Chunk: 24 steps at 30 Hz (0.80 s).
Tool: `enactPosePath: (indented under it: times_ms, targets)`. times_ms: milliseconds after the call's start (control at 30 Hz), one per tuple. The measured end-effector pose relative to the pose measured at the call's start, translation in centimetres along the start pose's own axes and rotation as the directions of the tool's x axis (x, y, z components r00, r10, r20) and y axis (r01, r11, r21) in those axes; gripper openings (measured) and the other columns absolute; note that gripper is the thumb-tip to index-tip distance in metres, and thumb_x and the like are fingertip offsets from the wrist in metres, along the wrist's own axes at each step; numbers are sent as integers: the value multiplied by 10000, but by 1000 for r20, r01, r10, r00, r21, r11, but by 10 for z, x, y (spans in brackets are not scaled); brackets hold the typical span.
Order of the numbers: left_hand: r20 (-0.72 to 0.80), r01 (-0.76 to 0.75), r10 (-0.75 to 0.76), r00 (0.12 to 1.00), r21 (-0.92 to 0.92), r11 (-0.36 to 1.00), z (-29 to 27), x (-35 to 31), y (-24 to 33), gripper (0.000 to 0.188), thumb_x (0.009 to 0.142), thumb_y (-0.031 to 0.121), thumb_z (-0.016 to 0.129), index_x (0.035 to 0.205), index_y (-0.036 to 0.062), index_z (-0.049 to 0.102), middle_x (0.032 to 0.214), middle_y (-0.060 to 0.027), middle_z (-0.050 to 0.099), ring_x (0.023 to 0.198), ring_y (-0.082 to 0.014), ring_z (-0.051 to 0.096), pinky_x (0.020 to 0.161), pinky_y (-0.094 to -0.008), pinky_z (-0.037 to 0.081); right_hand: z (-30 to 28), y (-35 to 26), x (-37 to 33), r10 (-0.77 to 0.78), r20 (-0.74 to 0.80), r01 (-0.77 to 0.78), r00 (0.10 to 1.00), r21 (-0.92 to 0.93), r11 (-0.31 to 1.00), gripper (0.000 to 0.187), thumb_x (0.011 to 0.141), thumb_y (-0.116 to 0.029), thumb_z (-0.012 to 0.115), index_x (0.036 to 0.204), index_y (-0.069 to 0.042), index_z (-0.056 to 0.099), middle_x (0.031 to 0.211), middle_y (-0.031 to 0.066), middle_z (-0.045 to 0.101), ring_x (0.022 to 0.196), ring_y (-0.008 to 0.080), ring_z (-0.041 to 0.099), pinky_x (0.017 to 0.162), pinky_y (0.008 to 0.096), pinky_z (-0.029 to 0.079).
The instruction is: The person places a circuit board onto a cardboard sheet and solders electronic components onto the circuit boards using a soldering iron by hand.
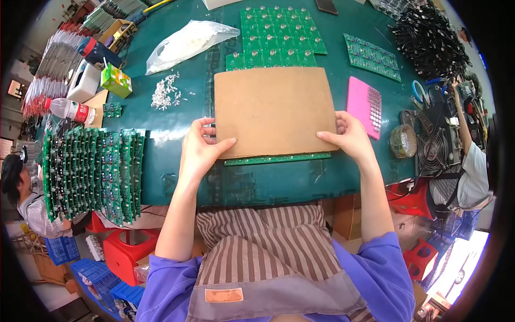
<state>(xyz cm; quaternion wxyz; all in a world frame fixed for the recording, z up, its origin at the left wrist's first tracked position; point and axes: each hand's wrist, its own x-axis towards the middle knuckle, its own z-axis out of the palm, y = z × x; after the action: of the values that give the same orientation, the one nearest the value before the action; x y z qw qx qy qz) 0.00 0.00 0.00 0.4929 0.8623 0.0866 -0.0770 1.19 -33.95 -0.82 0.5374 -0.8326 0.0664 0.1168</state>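
- Near edge: a bare strip of table (289, 185) separates the covered board (279, 158) from the drop; I judge a backward slip the main fall risk.
- Covered board: only its near rim shows under the cardboard (273, 110). Uneven thumb pressure could shift it or bend parts, if any are beneath.
- Left hand (201, 144): closed on the cardboard's left side, thumb on top, fingers at the edge.
- Right hand (351, 134): same hold on the right side.
- Left: open table up to the board stack (94, 174); a wide elbow could topple it.
- Right: tight; the pink pad (358, 102) sits just beside my fingers.
- Ahead: loose white bits (166, 91) could scatter; pushing forward could scrape the far boards (279, 40).
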Motion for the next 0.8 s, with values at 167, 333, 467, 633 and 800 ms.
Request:
enactPosePath:
  times_ms: [167, 333, 467, 633, 800]
  targets:
    - [71, 4, -1, 998, -41, 999, 1, 4, 6, 758, 700, 152, 813, 1322, -91, 453, 1073, -171, 657, 874, -191, 674, 740, -313, 554, 2, 3, -5, -26, -32, 28, 999, 57, 998, 566, 746, -66, 800, 1218, 45, 509, 1060, 119, 657, 933, 142, 639, 818, 265, 511]
    - [129, 25, 7, 992, -250, 968, -5, 2, 4, 662, 709, 76, 798, 1270, -109, 498, 1076, -185, 654, 914, -221, 679, 790, -320, 554, 11, 1, -24, -160, -110, 177, 981, 173, 969, 542, 752, -53, 792, 1211, 18, 511, 1100, 104, 631, 1002, 144, 605, 864, 289, 491]
    - [240, 106, 25, 971, -517, 849, -24, -13, -1, 488, 664, -3, 823, 1108, -33, 623, 1103, -142, 633, 976, -203, 637, 871, -328, 512, 27, -6, -42, -306, -269, 369, 913, 224, 902, 559, 741, -24, 776, 1233, -1, 513, 1099, 82, 630, 978, 143, 588, 881, 301, 475]
    - [-9, -616, 624, 781, -170, 769, -58, -42, -23, 329, 593, 98, 862, 755, 48, 580, 1020, -142, 670, 1002, -273, 630, 891, -387, 500, 28, -15, -35, -703, 127, 713, 700, -187, 676, 385, 698, -1, 691, 1075, -81, 689, 932, 46, 586, 915, 183, 601, 824, 284, 485]
    - [188, -841, 837, 513, 307, 447, -81, -70, -57, 160, 711, -14, 690, 743, 22, 537, 1103, -167, 686, 1047, -369, 646, 895, -439, 522, 64, -12, -9, -867, 307, 917, 392, -212, 339, 299, 752, -45, 652, 1049, -63, 684, 1035, 97, 586, 939, 259, 609, 834, 330, 502]
